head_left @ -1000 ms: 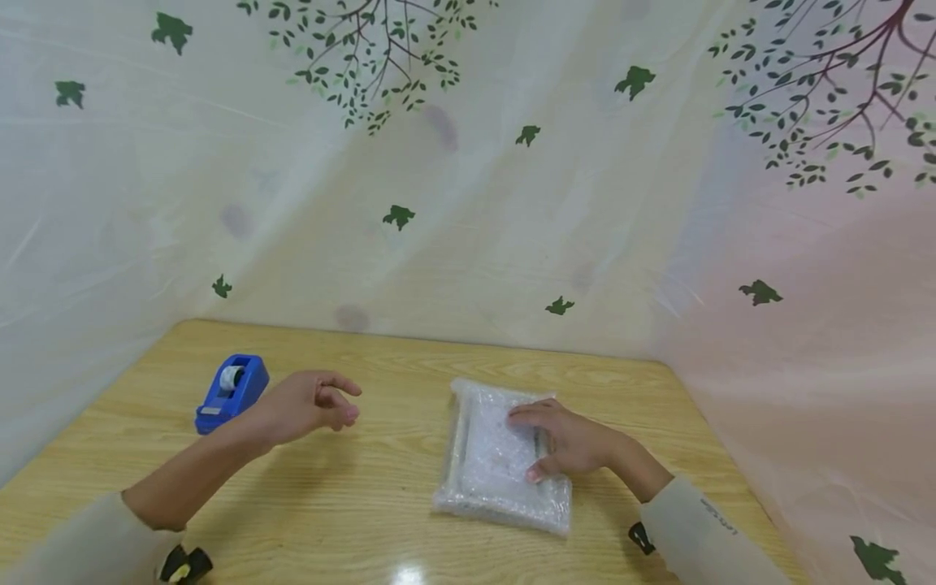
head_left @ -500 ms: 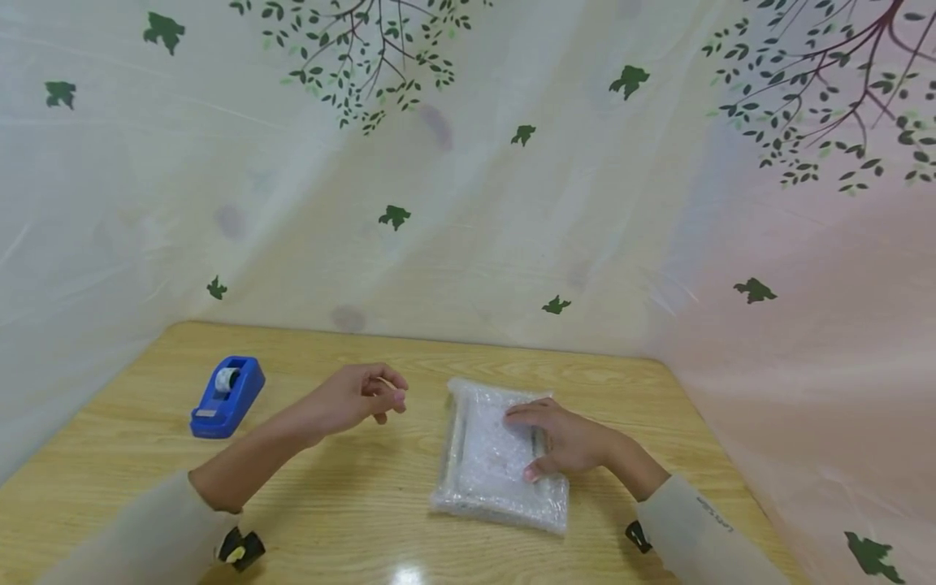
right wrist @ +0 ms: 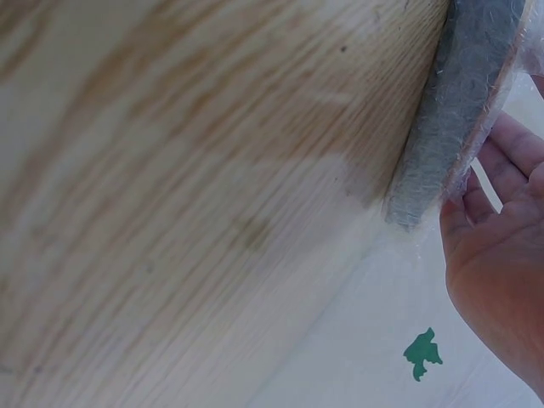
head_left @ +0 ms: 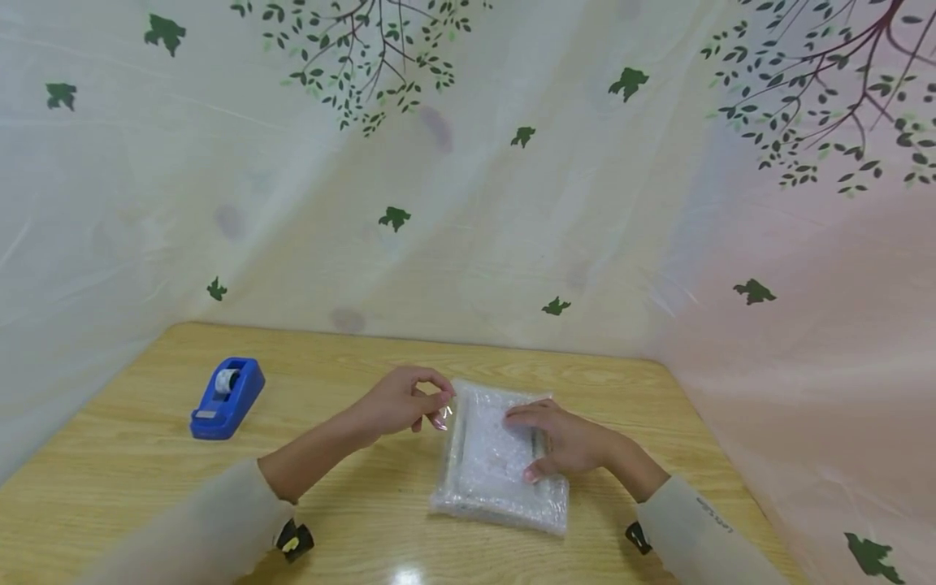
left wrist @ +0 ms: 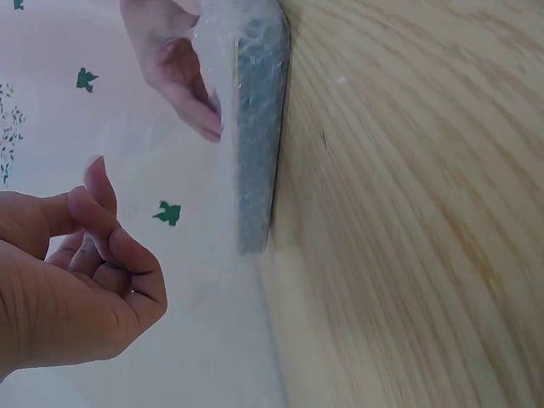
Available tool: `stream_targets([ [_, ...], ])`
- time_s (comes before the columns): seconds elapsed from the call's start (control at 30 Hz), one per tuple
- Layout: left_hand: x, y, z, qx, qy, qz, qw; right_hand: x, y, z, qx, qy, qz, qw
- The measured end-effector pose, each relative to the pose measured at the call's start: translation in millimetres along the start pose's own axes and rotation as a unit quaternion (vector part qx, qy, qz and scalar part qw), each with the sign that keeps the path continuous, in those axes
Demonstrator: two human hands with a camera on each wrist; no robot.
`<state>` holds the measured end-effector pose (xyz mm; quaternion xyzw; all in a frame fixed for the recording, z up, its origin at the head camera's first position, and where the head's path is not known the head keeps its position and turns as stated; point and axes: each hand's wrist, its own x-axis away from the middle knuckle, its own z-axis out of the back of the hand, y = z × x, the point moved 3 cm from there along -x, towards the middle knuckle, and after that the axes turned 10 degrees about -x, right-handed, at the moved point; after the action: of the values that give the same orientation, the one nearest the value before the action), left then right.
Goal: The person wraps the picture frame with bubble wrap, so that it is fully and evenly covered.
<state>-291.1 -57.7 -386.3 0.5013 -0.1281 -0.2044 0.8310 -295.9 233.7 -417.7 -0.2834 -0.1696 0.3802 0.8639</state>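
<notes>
A flat rectangular package in bubble wrap (head_left: 491, 490) lies on the wooden table. My right hand (head_left: 569, 440) rests on its right half, fingers and thumb spread over the wrap. In the right wrist view, fingertips of the right hand (right wrist: 501, 229) touch the package's upper face. At the package's upper left edge, my left hand (head_left: 404, 400) pinches a small glossy piece of clear tape (head_left: 442, 418) between thumb and finger. The left wrist view shows the left hand (left wrist: 85, 272) with curled fingers, above table level; the tape cannot be made out there.
A blue tape dispenser (head_left: 228, 398) with a roll in it stands at the left of the table (head_left: 351, 520). Behind and at both sides hangs a pale curtain (head_left: 468, 244) printed with leaves and branches.
My left hand has moved right, from near the tape dispenser to the package's left edge, and the clear tape now shows at its fingertips. The right hand and package have stayed put.
</notes>
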Motion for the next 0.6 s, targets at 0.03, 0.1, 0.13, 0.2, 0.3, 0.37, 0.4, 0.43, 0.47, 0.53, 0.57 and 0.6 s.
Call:
stream_targets([
  [0.03,-2.2,0.6,-4.2,0.003,-0.003,-0.001,1.0,-0.1,-0.2,-0.1,-0.002,0.0,-0.001,1.0],
  [0.1,-7.0,1.2,-12.8,0.008,-0.008,-0.003,0.9999,-0.4,-0.4,-0.3,-0.003,-0.001,-0.003,1.0],
  [0.13,-9.3,1.4,-17.3,0.011,-0.011,-0.002,0.9999,-0.4,-0.3,-0.4,-0.003,-0.001,-0.004,1.0],
  [0.2,-14.4,0.9,-26.2,0.014,-0.018,-0.001,0.9997,-0.5,0.0,-0.5,-0.003,-0.001,-0.006,1.0],
  [0.3,-21.6,0.7,-39.0,0.009,-0.03,0.008,0.9995,-0.5,1.3,-1.0,0.001,-0.004,-0.011,0.9999],
  [0.37,-25.4,1.5,-46.9,0.007,-0.041,0.018,0.999,-0.5,1.9,-1.2,0.002,-0.006,-0.013,0.9999],
  [0.4,-27.1,2.1,-50.7,0.005,-0.046,0.022,0.9987,-0.6,1.9,-1.3,0.004,-0.007,-0.013,0.9999],
  [0.43,-28.6,2.9,-54.3,0.004,-0.05,0.027,0.9984,-0.7,1.8,-1.3,0.003,-0.007,-0.012,0.9999],
  [0.47,-30.1,3.9,-57.7,0.002,-0.053,0.029,0.9982,-0.8,1.4,-1.2,0.003,-0.008,-0.009,0.9999],
  [0.53,-32.5,5.8,-64.1,-0.001,-0.059,0.034,0.9976,-0.9,0.4,-0.7,0.002,-0.007,-0.004,1.0],
  [0.57,-33.2,6.9,-66.9,-0.003,-0.061,0.037,0.9974,-1.0,0.0,-0.5,0.002,-0.006,-0.002,1.0],
  [0.6,-34.1,7.6,-69.4,-0.007,-0.061,0.038,0.9974,-1.0,-0.6,-0.3,0.002,-0.005,0.0,1.0],
])
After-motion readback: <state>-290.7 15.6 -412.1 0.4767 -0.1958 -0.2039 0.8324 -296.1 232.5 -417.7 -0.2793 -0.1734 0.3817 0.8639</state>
